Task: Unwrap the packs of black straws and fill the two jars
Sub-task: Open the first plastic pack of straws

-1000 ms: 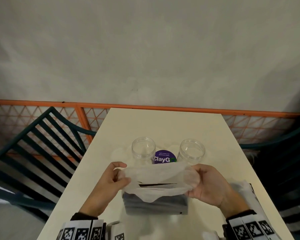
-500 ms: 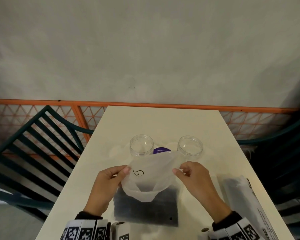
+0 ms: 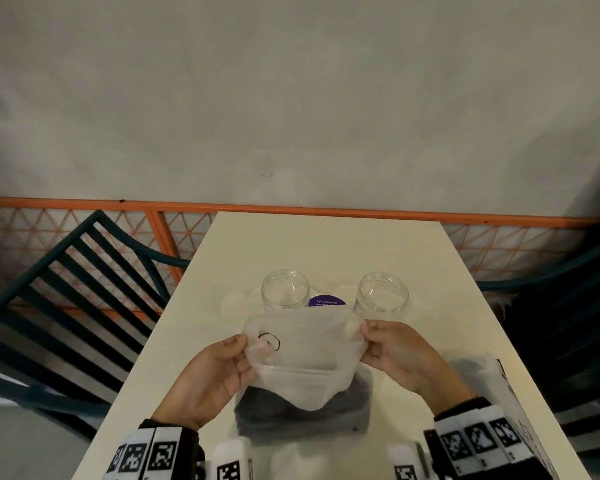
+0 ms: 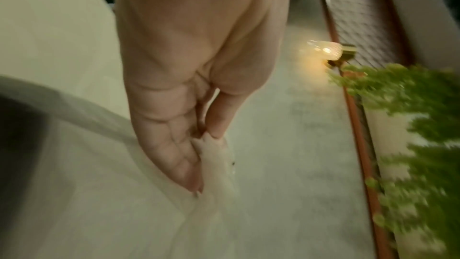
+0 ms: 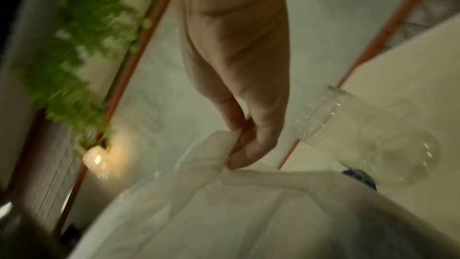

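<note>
The left hand (image 3: 212,374) and the right hand (image 3: 397,355) each pinch a side of a translucent wrapper (image 3: 305,355), holding it stretched just above the pale surface (image 3: 326,244). Under it lies a dark mass, probably the black straws (image 3: 302,408), though blur hides detail. Beyond the wrapper stand two clear jars (image 3: 285,289), apart, with a purple lid (image 3: 327,302) between them; another pack (image 3: 492,382) lies by the right wrist.

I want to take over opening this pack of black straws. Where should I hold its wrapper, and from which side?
Hold the wrapper by the loose flap above the straws, one top corner per hand, coming in from the sides, as the left hand and right hand pinch it now. The empty film there folds easily; the lower part is packed full.
</note>
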`<action>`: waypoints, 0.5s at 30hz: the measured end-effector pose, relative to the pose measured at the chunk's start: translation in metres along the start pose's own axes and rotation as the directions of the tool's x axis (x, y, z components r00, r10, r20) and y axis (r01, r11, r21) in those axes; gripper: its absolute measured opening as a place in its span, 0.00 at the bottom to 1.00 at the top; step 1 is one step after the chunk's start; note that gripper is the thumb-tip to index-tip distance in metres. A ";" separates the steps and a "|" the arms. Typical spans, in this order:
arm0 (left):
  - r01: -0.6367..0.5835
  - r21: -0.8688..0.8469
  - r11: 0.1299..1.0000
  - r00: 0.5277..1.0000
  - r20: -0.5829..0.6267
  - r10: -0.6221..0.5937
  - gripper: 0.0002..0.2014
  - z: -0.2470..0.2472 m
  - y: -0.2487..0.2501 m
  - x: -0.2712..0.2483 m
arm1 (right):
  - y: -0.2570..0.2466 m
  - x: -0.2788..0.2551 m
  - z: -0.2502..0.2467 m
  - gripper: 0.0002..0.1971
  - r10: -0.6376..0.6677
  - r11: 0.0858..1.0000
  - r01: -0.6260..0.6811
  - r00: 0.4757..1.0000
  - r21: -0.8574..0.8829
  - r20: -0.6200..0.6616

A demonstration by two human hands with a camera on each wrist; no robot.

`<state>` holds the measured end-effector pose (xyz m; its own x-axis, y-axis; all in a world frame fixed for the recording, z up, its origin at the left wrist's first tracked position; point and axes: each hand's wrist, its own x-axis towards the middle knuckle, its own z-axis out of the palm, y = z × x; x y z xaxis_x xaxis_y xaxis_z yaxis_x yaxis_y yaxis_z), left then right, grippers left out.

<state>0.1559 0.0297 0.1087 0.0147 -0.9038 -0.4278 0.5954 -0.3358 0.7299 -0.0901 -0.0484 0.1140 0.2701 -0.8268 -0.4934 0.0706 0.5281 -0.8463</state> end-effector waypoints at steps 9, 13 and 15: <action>0.098 -0.145 0.985 0.991 0.109 -0.082 0.32 -0.002 0.004 0.000 | -0.008 -0.006 -0.014 0.14 0.129 0.904 -0.200 0.970 0.377 0.205; 0.017 -0.049 0.999 0.999 0.029 -0.015 0.20 -0.004 0.003 0.004 | 0.000 -0.012 -0.014 0.12 0.022 0.940 -0.118 0.957 0.320 0.288; -0.036 0.154 0.987 0.999 0.044 0.030 0.26 -0.005 -0.001 0.001 | 0.002 -0.017 -0.013 0.12 0.016 0.970 -0.092 0.947 0.223 0.322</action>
<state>0.1592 0.0301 0.1050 -0.0025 -0.9241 -0.3822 0.4637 -0.3397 0.8183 -0.1072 -0.0360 0.1182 0.5661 -0.7118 -0.4157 0.2577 0.6319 -0.7310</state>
